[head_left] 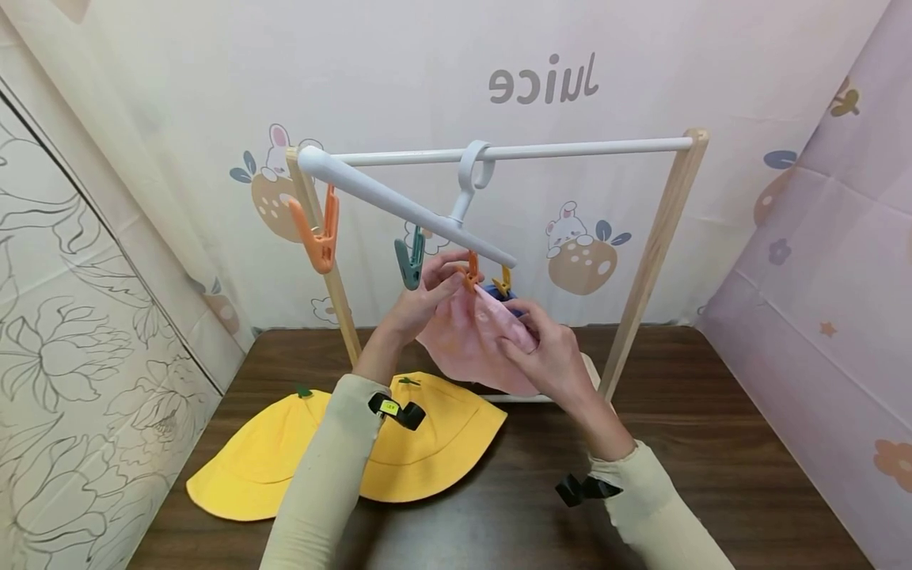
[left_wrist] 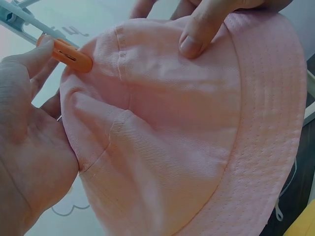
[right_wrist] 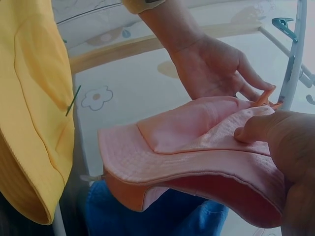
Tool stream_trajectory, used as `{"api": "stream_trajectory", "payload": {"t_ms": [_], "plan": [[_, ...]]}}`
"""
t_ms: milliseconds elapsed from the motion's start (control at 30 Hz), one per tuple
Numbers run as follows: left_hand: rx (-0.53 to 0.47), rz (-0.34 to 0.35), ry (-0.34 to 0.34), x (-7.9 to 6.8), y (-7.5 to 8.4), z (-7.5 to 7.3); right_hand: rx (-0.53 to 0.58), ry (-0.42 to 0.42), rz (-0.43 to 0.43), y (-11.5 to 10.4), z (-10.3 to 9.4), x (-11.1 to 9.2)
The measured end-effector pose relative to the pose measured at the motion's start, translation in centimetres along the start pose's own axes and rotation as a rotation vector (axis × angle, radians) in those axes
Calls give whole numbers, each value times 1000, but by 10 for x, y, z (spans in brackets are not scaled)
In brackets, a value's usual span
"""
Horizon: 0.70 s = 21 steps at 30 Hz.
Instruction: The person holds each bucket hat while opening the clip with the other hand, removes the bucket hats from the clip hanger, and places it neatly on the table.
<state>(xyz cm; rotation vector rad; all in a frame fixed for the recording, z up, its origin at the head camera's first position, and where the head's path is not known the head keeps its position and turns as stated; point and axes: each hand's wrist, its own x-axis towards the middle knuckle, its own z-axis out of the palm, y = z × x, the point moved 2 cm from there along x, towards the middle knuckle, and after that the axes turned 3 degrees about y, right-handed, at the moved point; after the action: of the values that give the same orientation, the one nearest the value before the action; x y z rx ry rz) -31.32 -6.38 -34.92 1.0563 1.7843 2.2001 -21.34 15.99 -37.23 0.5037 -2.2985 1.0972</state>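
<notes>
A pink bucket hat hangs tilted beneath a pale blue hanger, its crown at an orange clip. My left hand pinches that clip between thumb and fingers; in the left wrist view its palm lies alongside the crown. With thumb on one side and fingers on the other, my right hand grips the hat's fabric near the crown. The right wrist view shows the hat's brim opening facing down. Behind it hangs a blue hat, mostly hidden, below a yellow clip.
Two yellow hats lie on the dark wooden table, partly behind my left forearm. Another orange clip and a green clip hang from the hanger. The hanger hooks over a white rod on a wooden frame.
</notes>
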Motion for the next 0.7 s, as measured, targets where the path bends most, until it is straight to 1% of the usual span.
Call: {"api": "stream_trajectory", "payload": {"t_ms": [200,500,700], "plan": [[3,-2,8,1,0,-1,26,12,-34,0,0,-1],[5,-18,22,1,0,-2,81,31,-121,1,1,0],[28,-33,38,0,0,-2,92,30,-144,0,1,-1]]}}
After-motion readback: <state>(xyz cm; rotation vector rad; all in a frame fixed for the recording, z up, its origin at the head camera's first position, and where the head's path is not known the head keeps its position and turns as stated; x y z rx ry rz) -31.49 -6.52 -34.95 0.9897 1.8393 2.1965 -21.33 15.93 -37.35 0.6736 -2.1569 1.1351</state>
